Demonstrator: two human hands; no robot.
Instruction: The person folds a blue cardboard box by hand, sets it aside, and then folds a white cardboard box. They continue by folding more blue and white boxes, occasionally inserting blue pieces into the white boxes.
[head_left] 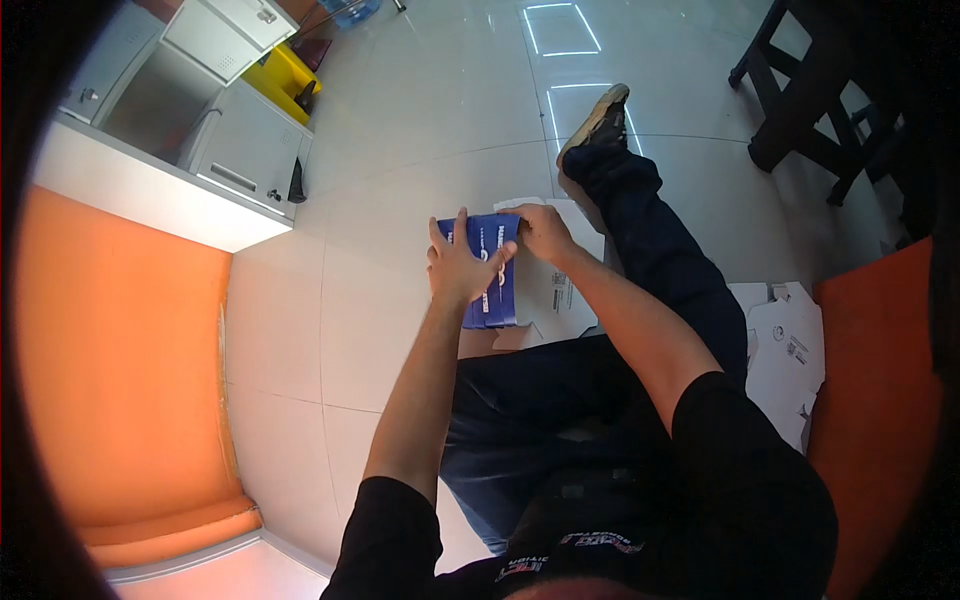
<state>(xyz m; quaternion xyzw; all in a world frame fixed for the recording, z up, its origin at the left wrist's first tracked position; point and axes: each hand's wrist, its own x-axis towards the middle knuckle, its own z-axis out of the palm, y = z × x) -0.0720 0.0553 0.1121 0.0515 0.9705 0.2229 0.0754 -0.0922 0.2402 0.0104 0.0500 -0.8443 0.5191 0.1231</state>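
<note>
White floor tiles [390, 200]: are lying under the whole work; they are looking glossy, so pressing downward rather than sideways is probably giving the surer hold.

Dark-trousered leg [660, 230]: is stretching forward to the right of the work, so room for swinging a panel that way is looking limited.

Spare cardboard [790, 340]: is lying beyond the leg, well apart from both hands, and is likely needing no attention.

White cardboard sheet [565, 300]: is showing between the carton and the leg; whether it is also running beneath the carton, I cannot tell. Its cut edges are possibly inviting a snag, so lifting over them is seeming wiser than dragging.

Blue carton [490, 235]: is sitting low in front of the person, under the left hand and just beside the right, its printed face pointing up. Whether one box or several are making up this block is not showing clearly.

Left hand [465, 270]: is spanning the carton with fingers spreading wide, thumb toward the right edge and fingertips toward the far left; it is touching without wrapping round. Light, even pressure is probably suiting thin board best.

Right hand [545, 235]: is curling its fingers at the far right corner; whether they are pinching anything, I cannot tell.

Far right corner [511, 225]: is partly hiding beside those fingers; working here gently, with the left palm bracing, is likely sparing the board a crease.
</note>
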